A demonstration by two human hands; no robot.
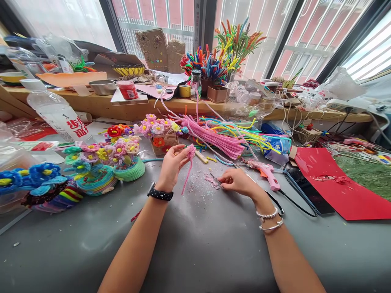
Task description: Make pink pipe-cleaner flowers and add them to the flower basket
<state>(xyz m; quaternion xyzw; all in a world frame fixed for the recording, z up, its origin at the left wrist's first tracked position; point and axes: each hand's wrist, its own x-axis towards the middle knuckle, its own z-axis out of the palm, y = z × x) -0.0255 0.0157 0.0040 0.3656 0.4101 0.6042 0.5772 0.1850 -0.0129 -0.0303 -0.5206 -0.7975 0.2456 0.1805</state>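
Observation:
My left hand pinches a fuzzy pink pipe-cleaner flower between thumb and fingers. Its pink stem hangs down below. Low over the table, my right hand is closed on a thin, metallic-looking tool, mostly hidden by the fingers. The tool's tip is at a small pile of pink fuzz clippings, with tiny glittery bits scattered around it. Just beyond both hands lies a thick bundle of pink pipe cleaners. A pink glue gun rests to the right of my right hand.
Pipe-cleaner flower pots and a plastic bottle stand on the left. At right lie a phone and a red sheet; the glue gun's black cord runs between. A cluttered wooden ledge spans the back.

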